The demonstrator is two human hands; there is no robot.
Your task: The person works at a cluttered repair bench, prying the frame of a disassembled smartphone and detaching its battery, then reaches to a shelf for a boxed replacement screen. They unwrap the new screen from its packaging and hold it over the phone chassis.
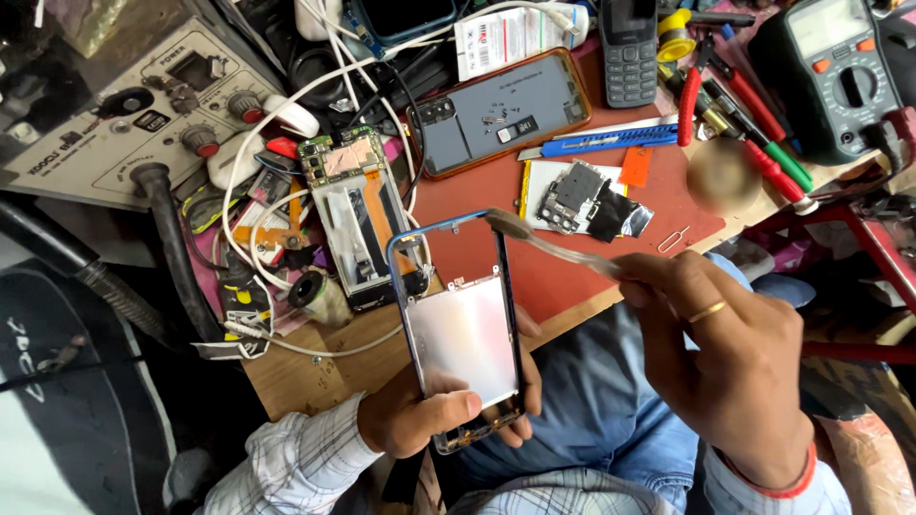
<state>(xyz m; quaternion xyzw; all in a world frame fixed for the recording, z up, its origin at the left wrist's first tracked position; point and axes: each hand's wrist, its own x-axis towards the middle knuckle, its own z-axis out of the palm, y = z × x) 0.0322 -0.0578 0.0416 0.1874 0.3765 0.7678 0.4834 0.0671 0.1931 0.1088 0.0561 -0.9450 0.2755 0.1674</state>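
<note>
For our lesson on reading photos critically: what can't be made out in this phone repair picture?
- Brush bristles: motion-blurred, head view.
- Phone frame lower edge: hidden by left hand.
- Round object on the mat: blurred out.
- Multimeter: cut by the top edge.
- Right hand grip: fingers hide the handle.

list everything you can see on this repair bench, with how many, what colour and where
phone frame: one, blue-edged with silvery plate, held above the lap
brush: one, pale, tip at the frame's top edge
opened phone: one, exposed board, bench centre-left
phone back: one, grey with orange rim, on red mat
utility knife: one, blue, on the mat
keypad phone: one, dark, top centre
multimeter: one, dark, top right
power supply: one, beige, top left
white cables: several, left of centre
left hand: grips the frame
right hand: holds the brush, gold ring
</note>
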